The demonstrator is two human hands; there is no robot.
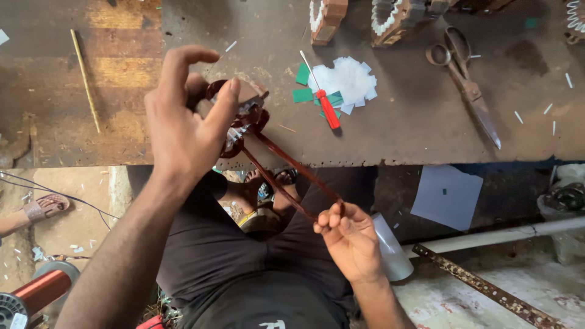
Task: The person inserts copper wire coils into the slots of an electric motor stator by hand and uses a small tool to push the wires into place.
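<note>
My left hand (186, 119) grips a small motor part with dark reddish copper windings (244, 113) at the front edge of a worn wooden workbench (396, 128). A taut bundle of copper wire (289, 176) runs from the part down to my right hand (350, 240), which pinches its looped end between thumb and fingers above my lap.
On the bench lie a red-handled screwdriver (326, 106), white and green paper scraps (344, 79), old scissors (466, 82), a thin rod (85, 79) and wound stator pieces (326, 18). A copper wire spool (39, 292), white pipe (506, 234) and another person's sandalled foot (42, 210) are below.
</note>
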